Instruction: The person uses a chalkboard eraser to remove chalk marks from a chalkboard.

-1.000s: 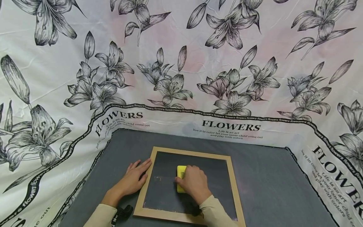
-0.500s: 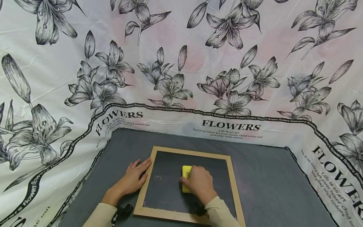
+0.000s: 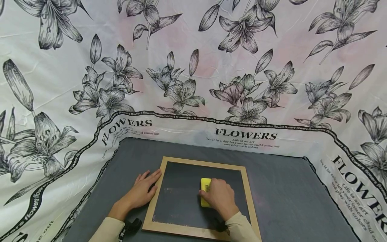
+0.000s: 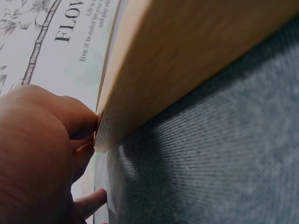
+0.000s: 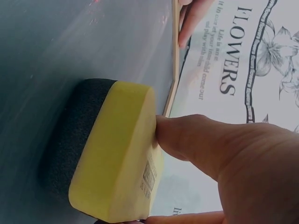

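Observation:
A small blackboard (image 3: pixel 181 205) in a light wooden frame lies flat on the grey table cover. My right hand (image 3: pixel 222 198) grips a yellow board eraser (image 3: pixel 205 193) on the right half of the board. In the right wrist view, the eraser (image 5: pixel 112 149) has its dark felt side (image 5: pixel 70 135) against the black surface, and my thumb presses on its yellow back. My left hand (image 3: pixel 140 190) rests along the frame's left side. Seen from the left wrist, the fingers (image 4: pixel 77 116) touch the wooden edge (image 4: pixel 154 70). Faint chalk marks (image 3: pixel 168 190) show on the board's left part.
Grey cloth (image 3: pixel 290 195) covers the table around the board. White fabric with printed black lilies (image 3: pixel 248 80) rises behind and at both sides. A black strap end (image 3: pixel 133 226) lies by my left wrist.
My right hand has slid the eraser to the right across the board, from near the middle toward the right side. The left hand and the frame stay in place.

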The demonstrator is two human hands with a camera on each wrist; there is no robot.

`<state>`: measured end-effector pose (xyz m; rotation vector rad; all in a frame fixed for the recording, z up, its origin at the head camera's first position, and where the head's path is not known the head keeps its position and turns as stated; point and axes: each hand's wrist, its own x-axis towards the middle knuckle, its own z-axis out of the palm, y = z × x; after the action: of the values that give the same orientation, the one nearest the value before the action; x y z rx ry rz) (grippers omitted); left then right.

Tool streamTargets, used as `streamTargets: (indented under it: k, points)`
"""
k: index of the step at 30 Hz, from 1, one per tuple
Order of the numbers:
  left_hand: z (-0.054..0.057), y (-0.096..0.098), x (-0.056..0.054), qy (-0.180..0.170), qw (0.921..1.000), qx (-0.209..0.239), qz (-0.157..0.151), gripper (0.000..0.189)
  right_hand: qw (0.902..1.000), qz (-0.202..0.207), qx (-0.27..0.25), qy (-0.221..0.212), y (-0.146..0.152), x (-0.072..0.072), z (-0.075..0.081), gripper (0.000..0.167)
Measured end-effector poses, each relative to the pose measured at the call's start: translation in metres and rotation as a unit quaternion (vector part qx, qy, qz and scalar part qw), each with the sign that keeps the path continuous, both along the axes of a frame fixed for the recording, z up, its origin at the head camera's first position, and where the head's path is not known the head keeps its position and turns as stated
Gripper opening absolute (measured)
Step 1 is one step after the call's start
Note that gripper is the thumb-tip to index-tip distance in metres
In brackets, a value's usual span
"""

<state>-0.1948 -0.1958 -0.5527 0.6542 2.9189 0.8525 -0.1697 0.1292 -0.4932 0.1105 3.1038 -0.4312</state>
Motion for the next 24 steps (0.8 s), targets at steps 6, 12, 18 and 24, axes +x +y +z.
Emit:
streamTargets:
  k: [6, 12, 18, 24]
  points:
    - [-0.001, 0.0, 0.0, 0.001, 1.0, -0.001, 0.001, 0.06, 1.0, -0.007, 0.002, 0.001, 0.01, 0.001, -0.002, 0.051]
    - [0.0, 0.0, 0.001, 0.004, 1.0, 0.004, -0.002, 0.06, 0.9999, -0.016, 0.001, -0.002, 0.021, 0.003, -0.001, 0.049]
    - [0.001, 0.0, 0.002, 0.005, 1.0, 0.003, 0.0, 0.059, 0.9998, -0.017, 0.004, -0.005, 0.033, 0.005, 0.0, 0.05]
    - [0.002, 0.001, 0.002, 0.004, 1.0, 0.002, 0.0, 0.059, 0.9999, -0.009, 0.007, 0.003, 0.046, 0.006, 0.0, 0.05]
